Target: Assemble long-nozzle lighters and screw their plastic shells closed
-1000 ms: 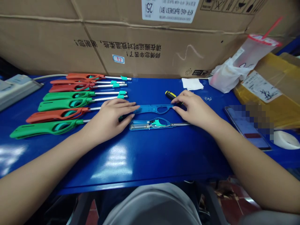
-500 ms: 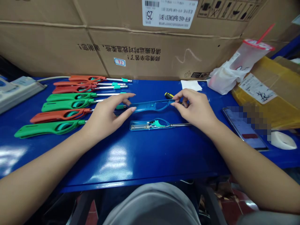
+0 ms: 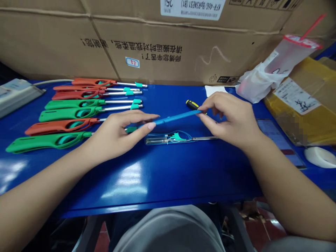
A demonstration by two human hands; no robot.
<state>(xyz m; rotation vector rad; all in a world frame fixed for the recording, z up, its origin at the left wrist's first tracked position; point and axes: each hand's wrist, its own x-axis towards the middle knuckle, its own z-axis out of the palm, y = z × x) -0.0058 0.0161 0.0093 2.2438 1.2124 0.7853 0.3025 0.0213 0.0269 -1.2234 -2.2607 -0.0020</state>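
Pinches of left hand [image 3: 115, 134] and right hand [image 3: 231, 117] hold the blue cover [image 3: 174, 117] by its ends (other fingers loose), probably best kept level over the open lighter [image 3: 173, 137] at six o'clock.

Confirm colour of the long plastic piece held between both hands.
Blue, slightly translucent. The plastic piece shows best in the head view.
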